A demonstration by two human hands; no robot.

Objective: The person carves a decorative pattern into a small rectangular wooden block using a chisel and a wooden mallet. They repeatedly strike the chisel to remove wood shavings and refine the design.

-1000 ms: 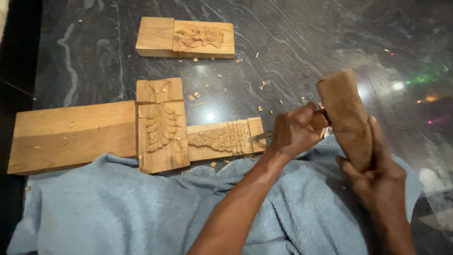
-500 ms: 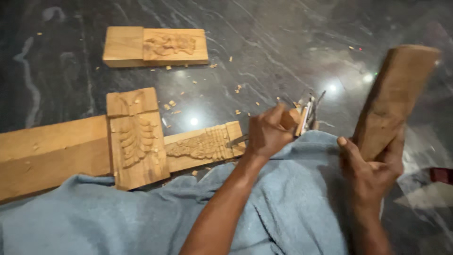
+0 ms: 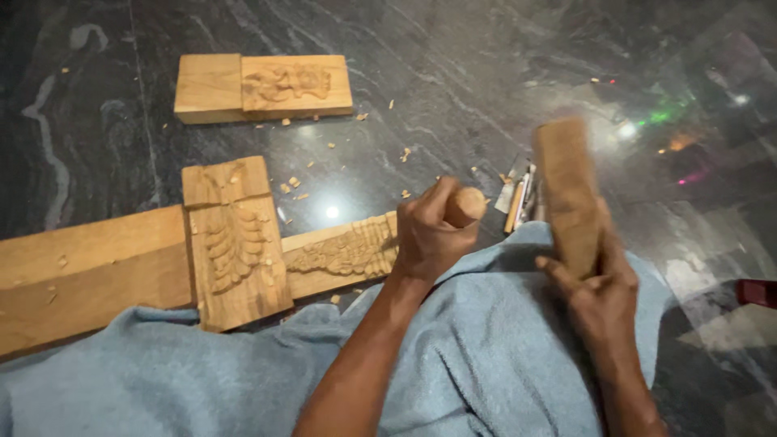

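My left hand (image 3: pixel 430 235) grips a chisel by its round wooden handle (image 3: pixel 467 205), its tip set against the right end of a long carved wooden strip (image 3: pixel 340 252). My right hand (image 3: pixel 600 293) holds a wooden mallet block (image 3: pixel 566 194) upright, just to the right of the chisel handle. The strip lies on the dark stone floor, partly under a light blue towel (image 3: pixel 477 356) that covers my lap.
An upright carved panel (image 3: pixel 235 243) lies across a plain plank (image 3: pixel 89 271) at left. Another carved block (image 3: pixel 263 86) lies farther off. Several spare chisels (image 3: pixel 520 198) rest behind the mallet. Wood chips dot the floor. A dark red object (image 3: pixel 757 291) sits at right.
The mallet in my right hand swung out to the right and has come back down close to the chisel handle. My left hand stayed on the chisel at the strip's end.
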